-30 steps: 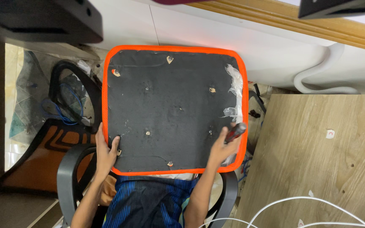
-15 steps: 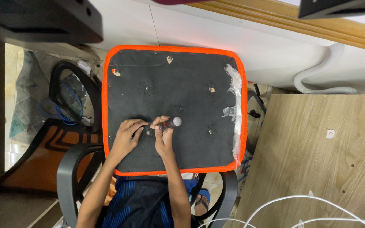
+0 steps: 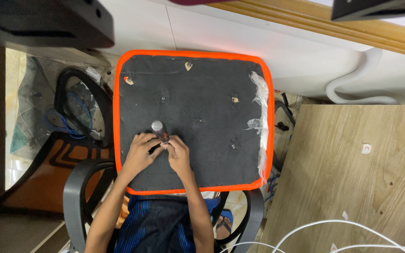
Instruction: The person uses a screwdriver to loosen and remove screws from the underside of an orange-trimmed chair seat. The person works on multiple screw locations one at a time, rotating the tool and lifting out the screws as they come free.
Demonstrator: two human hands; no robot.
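seat base [image 3: 202,84] black underside up, orange rim | screwdriver [image 3: 159,130] swung from lying sideways to upright, tip at hole left of centre near front edge | right hand [image 3: 178,154] grip clamped on screwdriver | left hand [image 3: 141,152] fingers closed, steadying the shaft: driving position reached

Seat pan [image 3: 212,117] centre; wood board [image 3: 352,178] right; armrest [image 3: 78,182] left.

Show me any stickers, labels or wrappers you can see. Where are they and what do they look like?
Sticker: on the wooden board at right, small, white with a red mark.
Plastic wrap: along the seat's right edge, clear, crumpled strip.
No screens or signs show.
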